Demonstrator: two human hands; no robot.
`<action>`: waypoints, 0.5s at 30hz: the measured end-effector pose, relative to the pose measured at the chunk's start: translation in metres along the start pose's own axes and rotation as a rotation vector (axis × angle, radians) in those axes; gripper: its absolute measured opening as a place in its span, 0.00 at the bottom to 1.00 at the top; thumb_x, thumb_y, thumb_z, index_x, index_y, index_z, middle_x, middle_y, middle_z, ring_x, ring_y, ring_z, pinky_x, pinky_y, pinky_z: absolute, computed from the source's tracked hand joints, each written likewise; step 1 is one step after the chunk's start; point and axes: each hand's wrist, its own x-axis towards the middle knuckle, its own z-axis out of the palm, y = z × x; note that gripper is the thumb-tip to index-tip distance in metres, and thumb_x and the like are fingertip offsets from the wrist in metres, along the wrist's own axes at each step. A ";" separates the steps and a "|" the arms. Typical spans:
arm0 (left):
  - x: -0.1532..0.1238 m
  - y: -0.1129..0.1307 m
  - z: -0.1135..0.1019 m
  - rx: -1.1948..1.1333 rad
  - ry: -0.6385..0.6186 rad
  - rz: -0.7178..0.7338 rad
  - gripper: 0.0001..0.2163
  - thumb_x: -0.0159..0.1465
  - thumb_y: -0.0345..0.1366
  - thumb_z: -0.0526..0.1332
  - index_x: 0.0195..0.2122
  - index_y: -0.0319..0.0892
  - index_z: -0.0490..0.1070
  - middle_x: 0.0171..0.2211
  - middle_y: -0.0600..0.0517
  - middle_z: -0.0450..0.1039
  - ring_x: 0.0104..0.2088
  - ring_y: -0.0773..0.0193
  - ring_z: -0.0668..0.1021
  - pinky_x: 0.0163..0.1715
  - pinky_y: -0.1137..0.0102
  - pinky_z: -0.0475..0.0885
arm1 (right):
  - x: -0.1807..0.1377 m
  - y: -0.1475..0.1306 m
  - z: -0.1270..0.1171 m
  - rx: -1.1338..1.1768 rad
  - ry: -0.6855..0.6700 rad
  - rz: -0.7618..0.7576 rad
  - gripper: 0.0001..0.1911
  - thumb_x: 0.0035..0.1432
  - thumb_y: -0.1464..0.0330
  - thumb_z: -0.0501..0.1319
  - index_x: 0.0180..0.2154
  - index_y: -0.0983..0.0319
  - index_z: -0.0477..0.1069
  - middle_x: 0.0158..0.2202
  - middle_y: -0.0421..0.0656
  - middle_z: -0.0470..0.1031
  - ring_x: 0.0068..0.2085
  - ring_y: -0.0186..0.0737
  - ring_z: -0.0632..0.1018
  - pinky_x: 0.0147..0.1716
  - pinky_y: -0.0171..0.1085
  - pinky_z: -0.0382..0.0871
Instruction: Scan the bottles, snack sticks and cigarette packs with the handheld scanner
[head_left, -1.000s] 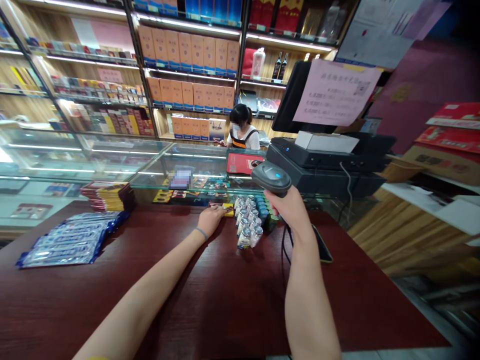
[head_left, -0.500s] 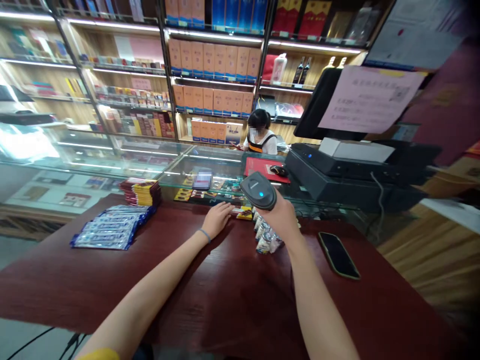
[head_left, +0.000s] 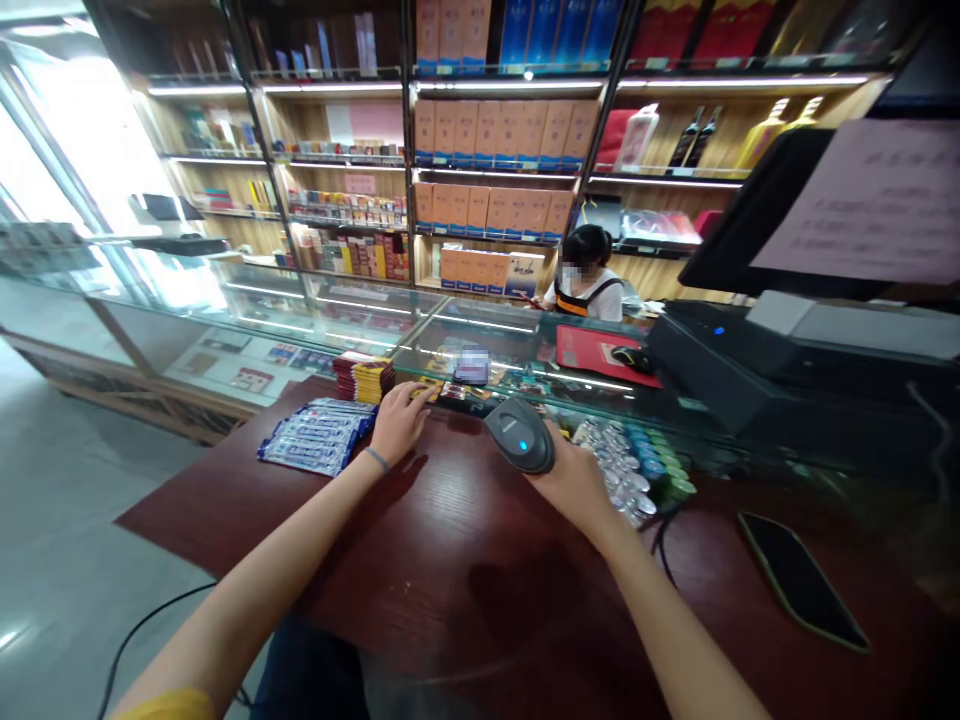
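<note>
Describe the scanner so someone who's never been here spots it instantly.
Find the dark red-brown table in front of the glass counter. Near the table's far edge, the right hand grips the scanner, just left of the silver-topped containers. It is dark grey with a glowing blue light, and unlike those containers, it is held in the hand.

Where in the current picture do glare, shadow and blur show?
Head view: glare whites out the upper left; head view: a dark shadow lies on the table below the scanner; head view: writing on the pink notice is blurred.
</note>
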 end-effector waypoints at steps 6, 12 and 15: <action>0.002 -0.050 -0.035 0.139 0.016 -0.087 0.22 0.67 0.32 0.57 0.63 0.44 0.70 0.56 0.39 0.68 0.58 0.46 0.70 0.60 0.51 0.67 | -0.002 -0.014 0.021 -0.008 -0.079 0.021 0.17 0.56 0.65 0.63 0.48 0.56 0.71 0.34 0.45 0.84 0.38 0.58 0.85 0.31 0.39 0.69; 0.004 -0.091 -0.047 0.275 -0.051 -0.156 0.26 0.67 0.34 0.58 0.67 0.43 0.65 0.66 0.37 0.59 0.68 0.42 0.61 0.67 0.49 0.58 | -0.008 -0.022 0.043 0.018 -0.213 0.002 0.19 0.56 0.65 0.62 0.51 0.55 0.69 0.34 0.43 0.84 0.37 0.58 0.85 0.29 0.39 0.66; 0.005 -0.105 -0.046 0.333 -0.110 -0.185 0.28 0.67 0.39 0.59 0.69 0.43 0.63 0.70 0.36 0.54 0.71 0.37 0.55 0.68 0.45 0.53 | -0.013 -0.024 0.053 0.013 -0.238 -0.013 0.17 0.57 0.65 0.62 0.49 0.54 0.69 0.34 0.42 0.84 0.37 0.56 0.86 0.29 0.38 0.65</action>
